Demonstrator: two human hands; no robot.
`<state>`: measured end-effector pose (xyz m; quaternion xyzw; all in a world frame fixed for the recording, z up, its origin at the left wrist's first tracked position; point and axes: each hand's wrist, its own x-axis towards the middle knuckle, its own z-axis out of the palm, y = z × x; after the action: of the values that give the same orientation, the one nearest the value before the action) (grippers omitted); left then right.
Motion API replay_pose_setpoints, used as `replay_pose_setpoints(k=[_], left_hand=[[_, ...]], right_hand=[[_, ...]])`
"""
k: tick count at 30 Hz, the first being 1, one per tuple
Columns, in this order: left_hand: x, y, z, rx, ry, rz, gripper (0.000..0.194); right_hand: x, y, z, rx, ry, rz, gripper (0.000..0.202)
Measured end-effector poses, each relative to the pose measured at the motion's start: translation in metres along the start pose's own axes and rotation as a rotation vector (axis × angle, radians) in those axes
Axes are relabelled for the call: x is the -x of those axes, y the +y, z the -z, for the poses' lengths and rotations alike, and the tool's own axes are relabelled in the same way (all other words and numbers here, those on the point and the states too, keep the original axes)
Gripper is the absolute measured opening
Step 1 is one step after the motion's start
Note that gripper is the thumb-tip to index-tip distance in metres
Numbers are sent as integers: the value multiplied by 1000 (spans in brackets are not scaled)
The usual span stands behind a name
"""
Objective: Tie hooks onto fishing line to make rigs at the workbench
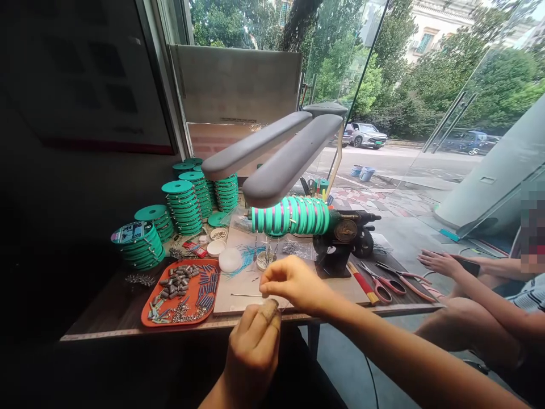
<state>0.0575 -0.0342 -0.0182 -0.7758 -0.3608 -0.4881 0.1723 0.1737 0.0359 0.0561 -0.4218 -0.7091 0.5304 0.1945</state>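
Note:
My left hand [255,338] is closed at the front edge of the board, with tape-like wraps on its fingers. What it grips, if anything, is hidden. Just above it, my right hand [293,284] makes a pinch, and anything between thumb and finger is too small to make out. A thin metal rod [244,295] reaches to the right fingertips; whether it is held or lying on the board [298,301] I cannot tell. Behind the hands, a row of teal line spools [292,216] sits on a dark winding machine [344,233]. A small dish [264,260] stands beneath the spools.
Left of my hands lies an orange tray [147,309] of grey weights and small metal parts. Stacked teal spools [183,207] stand behind it. Scissors [383,289] and pliers [409,278] lie right. A grey two-armed lamp [293,153] hangs overhead. Another person's hand [440,264] is at right.

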Motion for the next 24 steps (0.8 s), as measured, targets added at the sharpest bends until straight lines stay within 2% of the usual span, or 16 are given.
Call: replay_pose_setpoints(k=[1,2,3,5,7,8,9,10,12,18,24], left_hand=[[-3,0,2,73,-27,44,23],[-5,-1,3,176,-78,160,20],[-8,-1,5,321,-152,349,15],[-15,-4,8,754,-308,895,11],[-20,-8,8,1229,-375,1444,11],[-21,-9,8,1418,-370,1624,13],[-22,-11,7,1551,-352,1738,15],[-22,-11,6,1623,-340,1801,17],[-22,-11,4,1660,-340,1837,20],[-21,-11,4,1649,-232,1872,15],[-23,-8,5,1689,-201,1921,14]], right_hand=[[0,2,0,25,-6,12,20],[3,5,0,69,18,61,19],[8,10,0,138,76,162,19],[23,22,-1,351,257,506,18],[38,35,-2,640,387,855,24],[44,41,-3,783,403,966,26],[48,46,-4,903,410,1036,26],[51,50,-6,993,415,1066,25],[52,56,-12,1070,437,1090,24],[55,59,-21,1015,374,1043,30],[46,60,-16,1028,464,1119,26]])
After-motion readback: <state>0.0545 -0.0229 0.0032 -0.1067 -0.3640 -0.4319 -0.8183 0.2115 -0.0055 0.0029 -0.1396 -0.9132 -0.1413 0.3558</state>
